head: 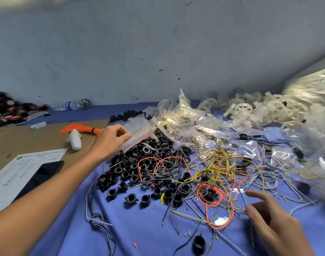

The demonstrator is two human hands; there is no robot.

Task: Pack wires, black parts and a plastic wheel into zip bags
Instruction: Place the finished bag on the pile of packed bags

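Observation:
My left hand point(111, 138) reaches forward and pinches the edge of a clear zip bag point(139, 134) with a red seal line, lying atop a stack of such bags. Under and in front of it spreads a heap of black ring-shaped parts point(146, 169). Tangled yellow, orange and grey wires point(215, 167) cover the blue cloth to the right. My right hand point(268, 218) hovers low over the wires at the lower right, fingers relaxed, holding nothing. White plastic wheels point(246, 109) are piled at the back right.
Filled and empty clear bags point(191, 119) lie behind the parts. A cardboard sheet point(28, 139) at the left carries an orange wire bundle point(80, 129), a white foam piece point(75, 139), a printed paper point(24, 167) and a black phone point(41, 176). A water bottle point(67, 106) lies by the wall.

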